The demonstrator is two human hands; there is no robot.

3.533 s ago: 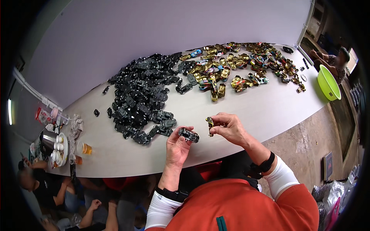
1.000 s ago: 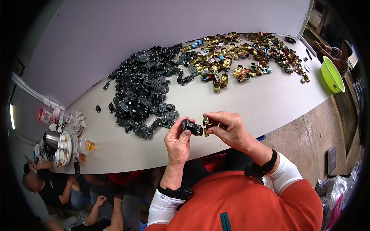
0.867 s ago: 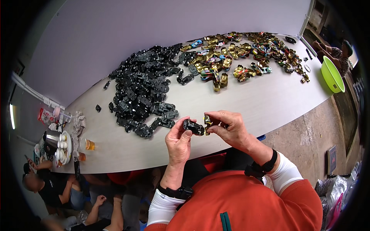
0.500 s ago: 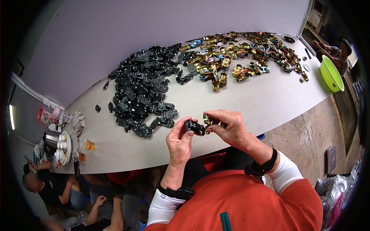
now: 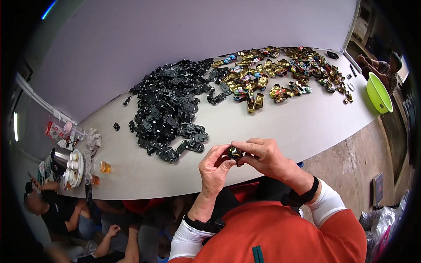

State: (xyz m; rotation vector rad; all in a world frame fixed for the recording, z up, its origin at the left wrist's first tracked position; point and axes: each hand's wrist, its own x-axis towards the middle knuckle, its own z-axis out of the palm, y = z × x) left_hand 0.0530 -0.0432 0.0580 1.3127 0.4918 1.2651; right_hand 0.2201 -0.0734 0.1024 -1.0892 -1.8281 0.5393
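My left hand (image 5: 213, 170) and my right hand (image 5: 268, 157) meet above the table's near edge. Between their fingertips is a small toy car (image 5: 235, 153), black with gold and yellow parts. Both hands are closed on it, the thumbs on the near side, and fingers cover much of it. Beyond my left hand lies a big heap of black toy car bases (image 5: 164, 105). Farther right spreads a pile of shiny gold and coloured toy car bodies (image 5: 250, 81).
The pale table (image 5: 285, 125) runs along a wall. At its left stand a tray of white cups (image 5: 75, 168), a kettle (image 5: 59, 160) and amber drinks (image 5: 104, 166). A green basin (image 5: 378, 93) sits at the right end. Other people sit at lower left and far right.
The black base in my left hand and the gold and yellow piece in my right have come together. Both hands have shifted slightly toward me. The view has tilted a little.
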